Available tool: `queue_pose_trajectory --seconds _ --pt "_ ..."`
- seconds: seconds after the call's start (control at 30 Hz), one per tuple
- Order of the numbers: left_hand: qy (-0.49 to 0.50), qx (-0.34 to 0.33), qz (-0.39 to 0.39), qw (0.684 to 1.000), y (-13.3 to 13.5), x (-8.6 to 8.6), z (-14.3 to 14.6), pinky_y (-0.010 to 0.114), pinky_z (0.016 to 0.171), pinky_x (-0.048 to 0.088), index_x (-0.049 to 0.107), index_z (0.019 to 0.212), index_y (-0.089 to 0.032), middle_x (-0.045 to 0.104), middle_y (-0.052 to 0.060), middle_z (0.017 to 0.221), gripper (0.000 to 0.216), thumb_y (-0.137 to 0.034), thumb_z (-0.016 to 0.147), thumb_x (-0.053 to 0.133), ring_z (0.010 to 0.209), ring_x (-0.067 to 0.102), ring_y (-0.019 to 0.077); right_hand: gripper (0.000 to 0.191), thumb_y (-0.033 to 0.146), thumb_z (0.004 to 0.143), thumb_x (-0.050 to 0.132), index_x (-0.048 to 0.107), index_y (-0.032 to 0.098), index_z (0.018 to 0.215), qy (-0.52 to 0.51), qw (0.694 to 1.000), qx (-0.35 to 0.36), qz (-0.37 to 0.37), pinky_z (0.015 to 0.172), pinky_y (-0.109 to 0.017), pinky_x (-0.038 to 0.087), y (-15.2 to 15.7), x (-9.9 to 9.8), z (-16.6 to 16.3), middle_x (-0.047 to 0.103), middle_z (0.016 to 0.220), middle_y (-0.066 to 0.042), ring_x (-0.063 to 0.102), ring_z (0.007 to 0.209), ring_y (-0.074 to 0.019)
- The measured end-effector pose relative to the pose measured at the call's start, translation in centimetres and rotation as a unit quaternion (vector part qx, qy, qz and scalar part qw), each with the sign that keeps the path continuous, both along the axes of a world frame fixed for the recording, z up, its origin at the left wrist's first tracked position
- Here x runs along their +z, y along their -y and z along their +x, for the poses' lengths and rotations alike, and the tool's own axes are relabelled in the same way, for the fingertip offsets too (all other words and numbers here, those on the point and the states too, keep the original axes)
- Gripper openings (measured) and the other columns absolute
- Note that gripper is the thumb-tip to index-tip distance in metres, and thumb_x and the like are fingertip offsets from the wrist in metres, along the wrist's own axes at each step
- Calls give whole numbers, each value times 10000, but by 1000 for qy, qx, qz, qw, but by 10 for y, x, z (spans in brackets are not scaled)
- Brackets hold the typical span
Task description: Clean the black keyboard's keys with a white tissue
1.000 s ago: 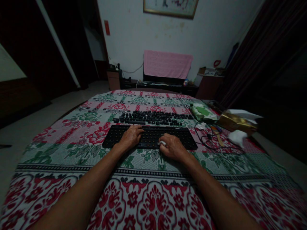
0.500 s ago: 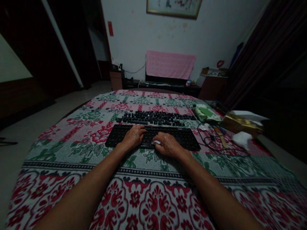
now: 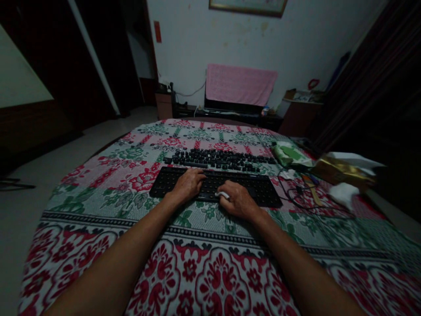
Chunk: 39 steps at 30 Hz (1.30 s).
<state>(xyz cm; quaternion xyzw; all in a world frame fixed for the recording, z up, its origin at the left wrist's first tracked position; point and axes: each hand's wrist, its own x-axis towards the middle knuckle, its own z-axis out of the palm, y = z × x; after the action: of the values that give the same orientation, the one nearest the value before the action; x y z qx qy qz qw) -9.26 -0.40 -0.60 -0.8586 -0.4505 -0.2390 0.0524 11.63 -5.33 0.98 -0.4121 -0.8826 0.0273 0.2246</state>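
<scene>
Shifting slightly leftward along the keyboard point(image 3: 263, 191) since a second ago, the right hand point(image 3: 238, 201) is pinching a white wad point(image 3: 223, 194) over the near side. Beside it, the left hand point(image 3: 188, 184) is resting on the keyboard; whether it is gripping, I cannot tell. The keyboard is lying crosswise beneath both, long axis running left-right; loose keycaps point(image 3: 223, 158) are lying just beyond.
</scene>
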Motion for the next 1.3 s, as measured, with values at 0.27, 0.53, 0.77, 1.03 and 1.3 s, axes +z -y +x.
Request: queue_pose_trajectory --seconds 0.27,0.53,0.77,1.03,1.3 --pt "6 2 -2 1000 1 0 0 386 957 434 668 985 -161 611 90 1143 260 -151 807 478 1064 547 213 190 181 801 486 612 174 942 51 998 31 20 763 -286 334 6 6 -14 526 849 -52 466 812 -165" --pt "4 10 -16 1000 2 2 0 387 956 435 669 993 -165 602 90 1162 265 -162 809 478 1079 536 221 189 163 750 488 629 177 874 46 999 -9 23 735 -280 334 3 5 0 536 790 -38 481 767 -163" --pt "12 -1 -8 1000 0 0 0 384 954 439 673 970 -183 611 72 1143 260 -161 807 472 1049 550 205 172 175 748 494 629 176 854 48 999 -1 23 731 -280 338 3 5 -1 550 793 -40 489 757 -160" --pt "-6 5 -4 1000 1 1 1 390 961 430 674 974 -174 609 79 1144 263 -162 806 472 1051 548 217 208 184 804 483 610 183 969 20 999 -16 25 768 -279 344 -4 1 -3 552 862 -50 494 823 -164" --pt "-11 0 4 1000 0 -2 -1 377 967 423 663 1000 -163 606 84 1147 270 -171 816 465 1056 547 215 184 188 786 507 621 185 931 68 997 -38 28 756 -289 325 -5 5 -7 533 832 -48 481 823 -175"
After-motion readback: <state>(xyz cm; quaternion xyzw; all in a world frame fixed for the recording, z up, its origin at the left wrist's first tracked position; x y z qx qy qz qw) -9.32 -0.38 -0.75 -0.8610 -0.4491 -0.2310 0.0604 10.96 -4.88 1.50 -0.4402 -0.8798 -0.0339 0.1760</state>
